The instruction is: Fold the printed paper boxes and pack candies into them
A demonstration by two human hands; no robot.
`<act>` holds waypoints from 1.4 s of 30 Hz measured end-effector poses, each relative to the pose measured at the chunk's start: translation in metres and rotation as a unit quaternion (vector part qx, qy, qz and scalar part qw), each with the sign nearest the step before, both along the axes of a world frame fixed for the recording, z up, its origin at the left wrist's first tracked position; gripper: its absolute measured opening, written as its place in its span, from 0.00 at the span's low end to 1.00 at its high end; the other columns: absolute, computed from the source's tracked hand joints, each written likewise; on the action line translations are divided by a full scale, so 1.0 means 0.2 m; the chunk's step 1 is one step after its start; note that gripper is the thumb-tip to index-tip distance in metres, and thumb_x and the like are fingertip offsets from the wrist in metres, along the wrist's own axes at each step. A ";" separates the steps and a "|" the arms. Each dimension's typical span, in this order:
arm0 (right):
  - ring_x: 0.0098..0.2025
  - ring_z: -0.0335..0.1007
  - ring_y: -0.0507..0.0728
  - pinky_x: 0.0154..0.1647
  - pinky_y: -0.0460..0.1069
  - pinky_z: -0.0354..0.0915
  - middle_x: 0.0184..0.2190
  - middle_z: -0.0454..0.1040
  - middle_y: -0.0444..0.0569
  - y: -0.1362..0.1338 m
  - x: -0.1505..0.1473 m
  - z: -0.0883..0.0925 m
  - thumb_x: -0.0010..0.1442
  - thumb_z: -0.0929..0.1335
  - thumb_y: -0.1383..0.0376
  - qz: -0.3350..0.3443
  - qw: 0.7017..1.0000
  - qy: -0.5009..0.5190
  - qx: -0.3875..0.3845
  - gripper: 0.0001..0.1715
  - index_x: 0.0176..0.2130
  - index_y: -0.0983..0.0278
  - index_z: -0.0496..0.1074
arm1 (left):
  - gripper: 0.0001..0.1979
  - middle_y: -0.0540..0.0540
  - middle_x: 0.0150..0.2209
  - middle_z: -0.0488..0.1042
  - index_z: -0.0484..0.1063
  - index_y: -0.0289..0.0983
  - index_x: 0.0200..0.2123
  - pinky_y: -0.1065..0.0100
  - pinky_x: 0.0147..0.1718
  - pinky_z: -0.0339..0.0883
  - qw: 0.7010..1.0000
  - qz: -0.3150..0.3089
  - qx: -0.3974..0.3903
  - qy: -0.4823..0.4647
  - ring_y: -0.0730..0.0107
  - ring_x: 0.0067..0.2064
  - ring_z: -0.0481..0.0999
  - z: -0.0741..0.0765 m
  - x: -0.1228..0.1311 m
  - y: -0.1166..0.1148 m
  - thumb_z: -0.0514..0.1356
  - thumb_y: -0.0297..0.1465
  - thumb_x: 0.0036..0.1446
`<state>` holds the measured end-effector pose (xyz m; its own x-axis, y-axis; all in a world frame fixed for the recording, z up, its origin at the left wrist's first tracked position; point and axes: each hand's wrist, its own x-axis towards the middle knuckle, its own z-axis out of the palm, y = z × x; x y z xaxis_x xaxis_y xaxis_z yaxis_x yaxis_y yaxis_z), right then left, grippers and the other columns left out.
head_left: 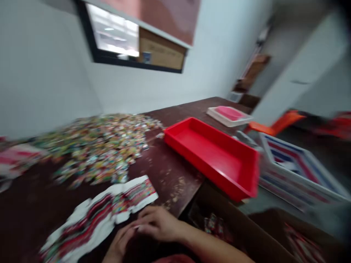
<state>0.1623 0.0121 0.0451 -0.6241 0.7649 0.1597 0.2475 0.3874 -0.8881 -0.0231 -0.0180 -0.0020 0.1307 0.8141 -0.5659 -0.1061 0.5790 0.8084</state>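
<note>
Printed packets point(102, 215), white with dark red bands, lay in an overlapping row at the lower left of the frame, on the dark counter point(161, 164). Just beside the row's right end, at bottom centre, the right hand point(160, 222) and left hand point(123, 239) met with fingers curled close together; blur hid whether either grip held anything. Above the row, at left, spread a heap of small, many-coloured pieces point(101, 146). A bare-bottomed red tray point(214, 153) sat right of centre, reaching past the counter's edge above an open cardboard box point(238, 217) at lower right.
</note>
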 end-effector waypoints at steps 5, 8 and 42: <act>0.40 0.73 0.56 0.43 0.50 0.67 0.37 0.78 0.50 0.07 -0.06 0.01 0.59 0.68 0.56 -0.005 0.988 0.082 -0.134 0.15 0.41 0.61 0.79 | 0.20 0.42 0.39 0.75 0.73 0.33 0.43 0.61 0.36 0.70 0.992 -0.015 0.039 -0.123 0.58 0.42 0.72 0.08 -0.07 -0.04 0.62 0.38 0.48; 0.41 0.73 0.57 0.45 0.51 0.67 0.36 0.78 0.50 0.10 -0.09 -0.03 0.59 0.68 0.57 -0.008 0.986 0.082 -0.143 0.13 0.40 0.60 0.79 | 0.23 0.43 0.38 0.73 0.71 0.33 0.47 0.66 0.31 0.69 0.977 -0.067 0.069 -0.189 0.60 0.40 0.73 0.12 -0.09 -0.03 0.65 0.36 0.48; 0.34 0.73 0.57 0.35 0.50 0.68 0.35 0.76 0.51 0.29 0.12 -0.32 0.61 0.64 0.55 -0.298 0.948 0.009 -0.108 0.26 0.54 0.64 0.63 | 0.26 0.39 0.61 0.62 0.61 0.38 0.59 0.51 0.61 0.49 0.912 -0.019 0.298 0.282 0.55 0.63 0.57 0.03 0.01 0.11 0.58 0.36 0.57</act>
<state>0.1862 0.0704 -0.0194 -0.0686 0.9971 -0.0341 0.3502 -0.0080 -0.9366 -0.0211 0.0045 0.0033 -0.0101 0.9999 -0.0094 0.4342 0.0128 0.9007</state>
